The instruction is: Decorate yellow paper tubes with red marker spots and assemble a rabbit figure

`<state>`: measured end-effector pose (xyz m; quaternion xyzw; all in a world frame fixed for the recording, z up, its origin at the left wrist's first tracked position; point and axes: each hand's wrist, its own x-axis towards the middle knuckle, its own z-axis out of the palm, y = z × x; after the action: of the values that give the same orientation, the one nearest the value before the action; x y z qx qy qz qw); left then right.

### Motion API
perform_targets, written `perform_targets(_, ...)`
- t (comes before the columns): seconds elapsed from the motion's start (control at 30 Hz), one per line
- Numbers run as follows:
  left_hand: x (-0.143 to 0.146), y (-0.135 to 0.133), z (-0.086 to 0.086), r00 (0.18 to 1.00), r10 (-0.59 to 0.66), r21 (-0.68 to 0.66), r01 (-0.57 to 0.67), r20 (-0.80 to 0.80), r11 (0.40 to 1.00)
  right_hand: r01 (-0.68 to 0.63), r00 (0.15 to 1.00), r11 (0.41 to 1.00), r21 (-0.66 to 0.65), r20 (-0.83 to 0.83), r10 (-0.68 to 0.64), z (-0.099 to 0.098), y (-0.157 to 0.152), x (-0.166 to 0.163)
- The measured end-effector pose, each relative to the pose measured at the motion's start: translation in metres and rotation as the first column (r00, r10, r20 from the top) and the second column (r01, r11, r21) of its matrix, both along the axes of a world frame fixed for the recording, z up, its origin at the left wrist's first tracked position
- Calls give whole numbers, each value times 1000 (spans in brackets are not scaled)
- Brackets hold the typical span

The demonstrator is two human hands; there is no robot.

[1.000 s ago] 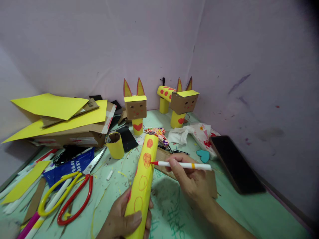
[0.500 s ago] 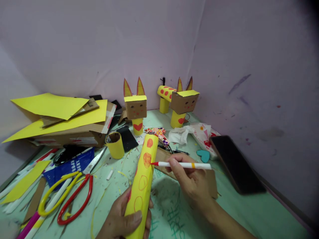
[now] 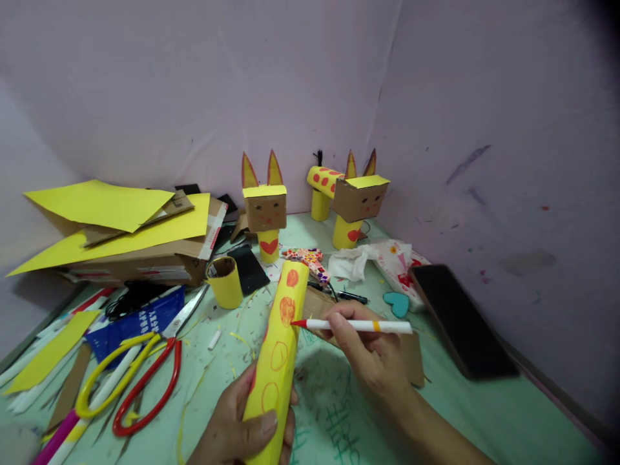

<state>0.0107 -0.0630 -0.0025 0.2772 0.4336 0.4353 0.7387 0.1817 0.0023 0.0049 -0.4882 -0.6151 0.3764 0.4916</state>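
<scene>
My left hand [image 3: 245, 416] is wrapped round the lower part of a long yellow paper tube [image 3: 278, 336], which points away from me. Down its upper face run red ovals: the far two are coloured in, the nearer two are only outlines. Between the thumb and fingers of my right hand [image 3: 378, 352] is a white felt-tip marker [image 3: 358, 325] with a red tip and an orange band. Its tip touches the tube beside the second oval. Beyond the tube's far end lies a flower-patterned glue gun [image 3: 310, 260], partly hidden.
Two cardboard-headed figures [image 3: 265, 210] with pointed ears stand at the back. At left are scissors [image 3: 174, 336], a short yellow tube [image 3: 225, 282], a blue packet [image 3: 140, 316] and stacked yellow paper [image 3: 101, 205]. A phone [image 3: 460, 320] lies at right, near a blue heart [image 3: 396, 303].
The marker tip has moved slightly down along the edge of the second oval. Both hands keep their hold, and the whole view has shifted a little.
</scene>
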Motion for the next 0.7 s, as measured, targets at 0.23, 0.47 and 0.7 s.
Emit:
perform_targets(0.23,0,-1,-2,1000,4,2,-4,9,1000,-30,999,1000,-5,-36,30,0,0,0)
perform_targets(0.47,0,-1,0,1000,7,11,-7,8,1000,-1,1000,1000,31,12,1,-3,2,2)
perform_targets(0.7,0,0,-2,1000,10,14,-10,-2,1000,2,1000,1000,20,12,-2,-2,1,1)
